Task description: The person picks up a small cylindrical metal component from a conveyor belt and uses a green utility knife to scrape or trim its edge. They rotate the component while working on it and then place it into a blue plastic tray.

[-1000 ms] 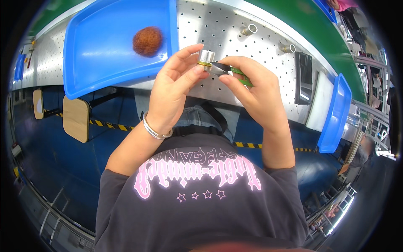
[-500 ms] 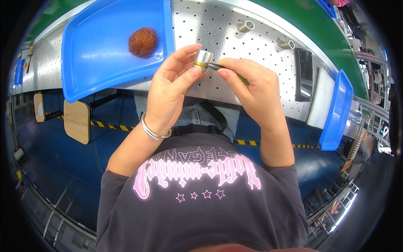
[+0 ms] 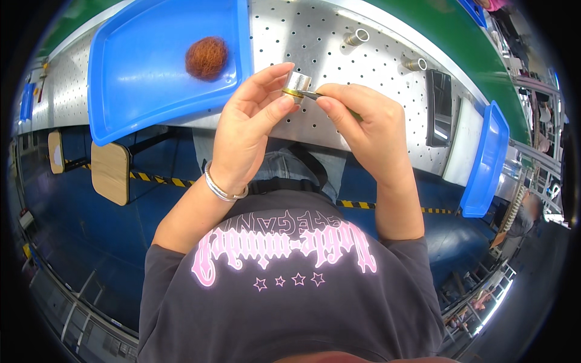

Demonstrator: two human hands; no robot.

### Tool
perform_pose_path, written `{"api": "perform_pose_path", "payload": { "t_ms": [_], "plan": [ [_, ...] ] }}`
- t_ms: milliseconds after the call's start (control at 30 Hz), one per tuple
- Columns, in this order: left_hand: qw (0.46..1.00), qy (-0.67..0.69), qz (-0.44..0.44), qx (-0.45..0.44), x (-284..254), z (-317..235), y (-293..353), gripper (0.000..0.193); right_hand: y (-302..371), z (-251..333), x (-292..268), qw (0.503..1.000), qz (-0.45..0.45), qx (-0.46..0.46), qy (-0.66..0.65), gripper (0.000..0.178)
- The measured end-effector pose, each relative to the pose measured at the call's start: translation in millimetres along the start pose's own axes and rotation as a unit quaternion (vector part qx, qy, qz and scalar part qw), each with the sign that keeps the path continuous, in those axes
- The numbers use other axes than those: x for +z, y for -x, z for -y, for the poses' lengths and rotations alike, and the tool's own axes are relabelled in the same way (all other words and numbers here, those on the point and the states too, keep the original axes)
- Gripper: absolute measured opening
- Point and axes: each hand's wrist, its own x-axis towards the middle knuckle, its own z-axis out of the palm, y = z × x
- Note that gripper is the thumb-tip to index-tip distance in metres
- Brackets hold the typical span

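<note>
My left hand [image 3: 248, 130] pinches a small silver metal cylinder [image 3: 296, 83] with a brass-coloured ring at its lower edge, thumb below and fingers above. My right hand [image 3: 363, 124] grips a thin metal tool with a green handle [image 3: 313, 94], its tip touching the ring of the cylinder. Both hands are raised in front of a perforated metal worktop [image 3: 339, 54]. A silver bracelet [image 3: 221, 189] sits on my left wrist.
A blue tray [image 3: 139, 78] at the left holds a reddish-brown fibrous ball [image 3: 206, 58]. Two short metal cylinders [image 3: 357, 37] [image 3: 415, 63] lie on the worktop. A dark flat panel [image 3: 440, 107] and a second blue tray [image 3: 484, 163] are at the right. A wooden stool [image 3: 110, 172] stands below left.
My hands with the cylinder and tool have stayed together, shifting very slightly in the picture. The tool tip remains at the cylinder's ring.
</note>
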Motion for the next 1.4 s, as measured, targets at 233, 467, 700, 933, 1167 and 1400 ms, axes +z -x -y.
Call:
{"api": "perform_pose_path", "payload": {
  "t_ms": [233,467,700,933,1167,1400],
  "plan": [
    [1.0,-0.004,0.0,-0.002,0,0,0,0.041,0,2,-1,1.0,0.01,0.011,-0.001,0.013],
    [1.0,-0.002,0.0,0.002,0,1,0,0.041,0,2,-1,1.0,0.009,0.015,-0.008,0.013],
    [1.0,0.005,0.003,-0.004,0,1,1,0.04,3,-2,1,0.997,-0.009,0.03,-0.067,0.014],
    [0.997,0.06,0.015,-0.047,-3,-1,0,0.043,-4,-13,0,0.952,0.022,0.192,-0.238,0.027],
    [0.993,0.102,0.025,-0.052,-6,0,1,0.044,-8,-18,12,0.913,0.068,0.236,-0.326,0.02],
    [0.991,0.099,0.042,-0.074,-10,2,2,0.046,-13,-18,15,0.95,0.045,0.171,-0.257,0.014]
  ]
}}
